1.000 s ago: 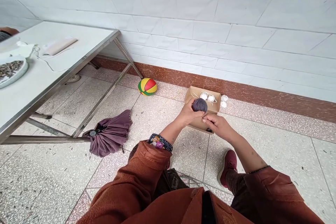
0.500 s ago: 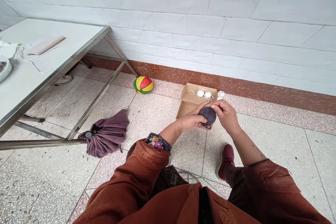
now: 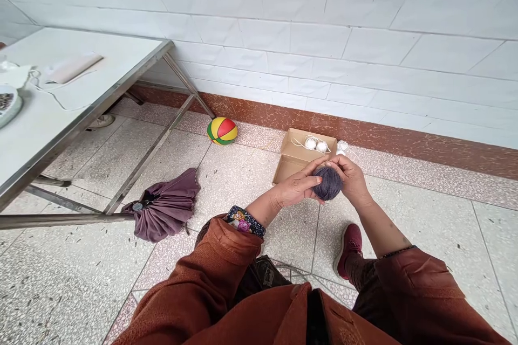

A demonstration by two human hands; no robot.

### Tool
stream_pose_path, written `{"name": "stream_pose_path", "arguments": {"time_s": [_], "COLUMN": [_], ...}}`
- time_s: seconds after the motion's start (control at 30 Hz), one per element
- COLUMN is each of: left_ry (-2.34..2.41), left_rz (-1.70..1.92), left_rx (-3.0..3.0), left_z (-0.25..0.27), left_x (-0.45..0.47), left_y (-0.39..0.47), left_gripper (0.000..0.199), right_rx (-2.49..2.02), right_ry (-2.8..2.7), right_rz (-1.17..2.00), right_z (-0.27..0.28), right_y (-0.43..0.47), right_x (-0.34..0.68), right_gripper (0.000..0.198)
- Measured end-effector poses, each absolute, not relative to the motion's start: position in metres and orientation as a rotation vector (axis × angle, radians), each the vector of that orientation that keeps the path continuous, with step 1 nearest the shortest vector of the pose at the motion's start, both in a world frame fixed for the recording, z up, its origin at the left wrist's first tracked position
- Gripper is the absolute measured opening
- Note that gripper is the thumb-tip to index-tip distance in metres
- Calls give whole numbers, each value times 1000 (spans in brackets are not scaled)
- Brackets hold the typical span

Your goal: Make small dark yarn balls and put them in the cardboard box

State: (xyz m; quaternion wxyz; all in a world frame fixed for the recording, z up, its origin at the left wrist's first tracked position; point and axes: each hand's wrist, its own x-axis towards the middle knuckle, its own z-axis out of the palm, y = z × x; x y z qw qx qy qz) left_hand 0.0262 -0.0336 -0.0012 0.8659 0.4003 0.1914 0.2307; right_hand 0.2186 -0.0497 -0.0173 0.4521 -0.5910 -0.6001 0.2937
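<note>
A dark grey-purple ball of yarn (image 3: 328, 183) is held in front of me, above the floor. My left hand (image 3: 298, 186) grips it from the left, thumb across its front and fingers behind. On the upper right side, my right hand (image 3: 348, 175) is closed at the ball, with its fingertips partly hidden behind it. Beyond the hands an open cardboard box (image 3: 286, 166) stands on the floor, partly covered by them. White yarn balls (image 3: 316, 144) with loose strands lie in its far part, and another white ball (image 3: 342, 146) is just right of the box.
To the left stands a white table (image 3: 81, 81) with metal legs, bearing a rolled cloth (image 3: 76, 67), a cord and a bowl (image 3: 8, 105). A colourful ball (image 3: 222, 131) rests near the wall. A folded purple umbrella (image 3: 165, 207) lies on the tiled floor by the table frame.
The yarn ball has turned and shifted slightly right and down in my hands. My right hand has moved from a pinch at its top edge to closer round its right side.
</note>
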Motion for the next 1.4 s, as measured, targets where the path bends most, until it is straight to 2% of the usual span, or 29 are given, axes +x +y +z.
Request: {"name": "stream_pose_path", "arguments": {"time_s": [0.1, 0.27, 0.37, 0.53, 0.63, 0.7, 0.83, 0.93, 1.03, 1.17, 1.4], "left_ry": [378, 476, 616, 901, 991, 979, 780, 579, 451, 537, 881], "left_rz": [503, 682, 824, 898, 863, 774, 583, 577, 610, 769, 897], "left_rx": [781, 752, 763, 979, 1231, 1330, 1235, 1116, 999, 849, 910], "left_z": [0, -1, -3, -11, -16, -17, -13, -7, -4, -5, -9], "left_x": [24, 22, 20, 18, 22, 26, 31, 31, 29, 25, 20], "left_y": [-31, -22, -14, -6, -9, -14, -25, -29, -28, -20, -4], "left_gripper": [69, 64, 64, 62, 59, 63, 89, 93, 81, 59, 49], "right_rx": [-1451, -1542, -1507, -1310, -1258, -1255, -1325, -1403, -1457, -1480, -1314], "right_ry": [-1574, -1763, -1890, -1918, -1794, -1732, -1580, -1498, -1498, -1610, -1812], "right_rz": [742, 714, 727, 896, 888, 820, 668, 669, 775, 806, 929], "right_z": [-31, -43, -34, -5, 5, 5, -1, -9, -19, -27, -9], "right_y": [-51, -56, -59, -63, -63, -61, -55, -50, -49, -51, -60], "right_x": [216, 210, 208, 213, 218, 221, 224, 225, 223, 218, 210], "right_gripper": [19, 28, 21, 28, 27, 25, 26, 24, 23, 20, 24]}}
